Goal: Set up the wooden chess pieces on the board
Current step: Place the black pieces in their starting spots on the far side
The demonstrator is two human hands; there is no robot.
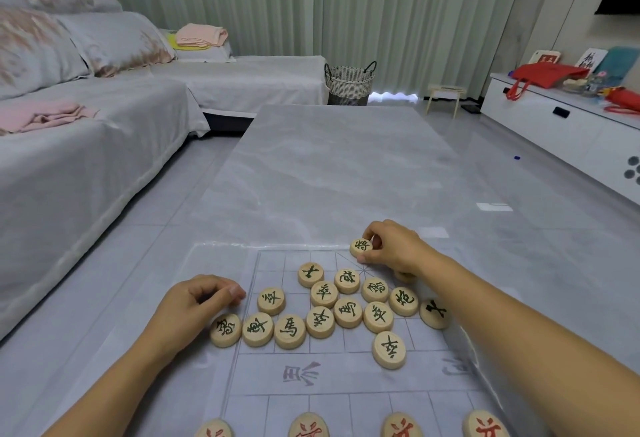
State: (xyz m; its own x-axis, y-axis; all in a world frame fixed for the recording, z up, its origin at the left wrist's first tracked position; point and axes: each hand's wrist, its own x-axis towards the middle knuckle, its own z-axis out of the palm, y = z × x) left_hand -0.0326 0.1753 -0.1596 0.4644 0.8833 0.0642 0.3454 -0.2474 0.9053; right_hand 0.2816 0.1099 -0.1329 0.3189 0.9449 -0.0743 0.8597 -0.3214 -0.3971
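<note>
One grey-covered sofa (104,159) is seen far to the left of both hands, and one white low cabinet (554,124) far to the right. One grey marbled table (346,166) stretches away beyond the fingers, with one woven basket (349,84) on the floor past its far end, before pale pleated curtains.

One thin, clear board (346,372) with a printed grid is spread on the table under both hands. Sixteen dark-lettered pieces (324,293) are counted. Fourteen are scattered flat between the two hands, one is half hidden beneath the right hand (394,253), and one is held. Four red-lettered pieces (308,426) are cut off by the near edge, nearer the person than either hand.

The held piece (361,246) is pinched between the right thumb and forefinger at the board's far line, the other fingers being curled in. The left hand (194,301) is rested at the board's left margin. Its fingers (237,292) are loosely curled, and nothing is seen in them. One piece lies just beside its wrist.
</note>
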